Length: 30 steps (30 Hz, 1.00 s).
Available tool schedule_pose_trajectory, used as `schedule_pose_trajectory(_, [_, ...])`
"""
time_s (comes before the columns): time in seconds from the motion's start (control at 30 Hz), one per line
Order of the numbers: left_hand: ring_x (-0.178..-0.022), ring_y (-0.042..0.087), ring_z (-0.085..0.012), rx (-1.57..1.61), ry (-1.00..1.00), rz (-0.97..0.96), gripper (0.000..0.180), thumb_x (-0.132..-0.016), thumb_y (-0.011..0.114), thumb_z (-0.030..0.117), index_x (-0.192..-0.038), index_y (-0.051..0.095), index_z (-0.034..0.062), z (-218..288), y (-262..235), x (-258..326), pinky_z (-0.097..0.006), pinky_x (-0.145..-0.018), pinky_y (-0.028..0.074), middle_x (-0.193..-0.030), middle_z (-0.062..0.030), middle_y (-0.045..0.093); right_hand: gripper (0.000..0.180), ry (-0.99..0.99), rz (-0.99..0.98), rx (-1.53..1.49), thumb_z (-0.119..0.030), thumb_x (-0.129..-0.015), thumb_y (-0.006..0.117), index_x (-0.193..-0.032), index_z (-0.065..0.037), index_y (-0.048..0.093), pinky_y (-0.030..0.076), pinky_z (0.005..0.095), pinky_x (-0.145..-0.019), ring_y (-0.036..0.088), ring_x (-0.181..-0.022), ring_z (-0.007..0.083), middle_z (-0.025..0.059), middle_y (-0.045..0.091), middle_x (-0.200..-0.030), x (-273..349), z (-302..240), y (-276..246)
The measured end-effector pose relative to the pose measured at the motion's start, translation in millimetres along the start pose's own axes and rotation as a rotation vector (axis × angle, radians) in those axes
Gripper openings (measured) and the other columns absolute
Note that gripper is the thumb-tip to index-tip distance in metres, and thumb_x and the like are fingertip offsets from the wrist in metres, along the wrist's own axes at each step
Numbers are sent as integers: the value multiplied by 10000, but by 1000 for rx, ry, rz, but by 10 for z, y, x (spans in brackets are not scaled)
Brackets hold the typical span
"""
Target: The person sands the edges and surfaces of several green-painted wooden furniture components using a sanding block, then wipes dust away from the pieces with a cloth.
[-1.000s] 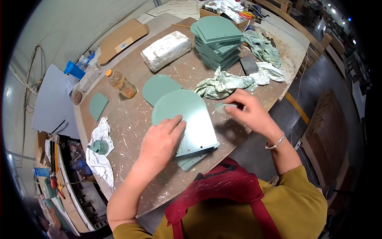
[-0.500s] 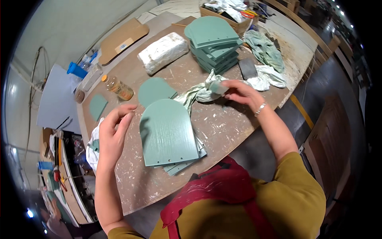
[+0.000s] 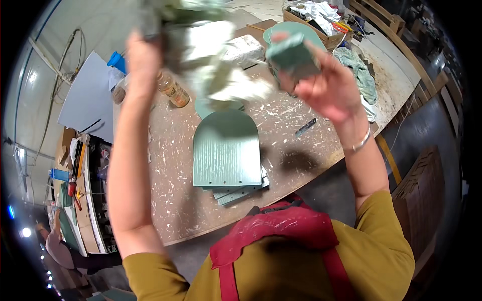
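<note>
My right hand [image 3: 334, 88] is raised above the table's right part, its fingers around a small green-grey block [image 3: 293, 55] that looks like a sanding sponge. At the upper left my left hand [image 3: 143, 62] is lifted high, closed and blurred. From it a white and pale green rag [image 3: 216, 62] swings out over the table, smeared by motion. A grey shape beside those fingers is too blurred to name. Below lies a pile of green arch-shaped boards [image 3: 227, 150], the top one with small holes along its straight edge. Another rounded green board [image 3: 203, 108] shows partly behind it.
A stack of green boards [image 3: 296, 31] stands at the back, partly hidden by my right hand. Nearby are a wrapped white bundle [image 3: 246, 51], a jar [image 3: 173, 90], a stained green cloth [image 3: 359, 70], a box of rags [image 3: 314, 35] and a dark strip [image 3: 306, 127].
Both hands have risen. The left, empty before, now holds the rag, which has left the table. The right has lifted the block; the grey block beside the stack no longer shows on the table.
</note>
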State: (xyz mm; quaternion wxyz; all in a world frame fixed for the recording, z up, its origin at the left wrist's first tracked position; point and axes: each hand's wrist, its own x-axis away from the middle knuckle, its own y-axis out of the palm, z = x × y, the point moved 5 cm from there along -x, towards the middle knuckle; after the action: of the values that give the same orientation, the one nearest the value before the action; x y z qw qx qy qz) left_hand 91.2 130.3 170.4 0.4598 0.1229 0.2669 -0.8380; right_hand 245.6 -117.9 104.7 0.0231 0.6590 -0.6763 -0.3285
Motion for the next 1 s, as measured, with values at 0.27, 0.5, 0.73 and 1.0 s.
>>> schedule_pose_trajectory(0.27, [-1119, 608, -317, -416, -96, -779, 722, -878, 624, 612, -1218, 600, -24, -297, 598, 782, -417, -950, 476, -1190, -234, 619, 199, 542, -294, 73, -162, -922, 703, -1057, -17, 687, 501, 255, -869, 628, -939, 95, 25, 690, -988, 162, 1218, 777])
schedule_pose_trajectory(0.5, [-1117, 588, -404, -676, 124, -985, 487, -977, 524, 463, -1238, 639, 69, -837, 1189, 1204, -512, -898, 460, -1194, -218, 611, 201, 634, -198, 66, -180, -940, 675, -1044, -8, 682, 494, 256, -837, 619, -903, 91, 18, 685, -957, 200, 1592, 692])
schedule_pose_trajectory(0.73, [-1239, 572, -391, -367, -88, -384, 479, -948, 521, 201, -1392, 516, 21, -1429, 575, 629, -431, -1055, 440, -1323, -272, 587, 212, 659, -194, 164, -184, -961, 667, -1103, -27, 669, 477, 242, -885, 605, -975, 78, 1, 679, -1041, 198, 1583, 729])
schedule_pose_trajectory(1.0, [-1120, 598, -446, -458, -164, -392, 433, -970, 573, 312, -1254, 595, -14, -1597, 225, 1077, -454, -963, 469, -1180, -299, 632, 233, 646, -113, 98, -216, -955, 673, -1068, -12, 672, 496, 275, -844, 620, -899, 113, 26, 674, -975, 192, 1596, 737])
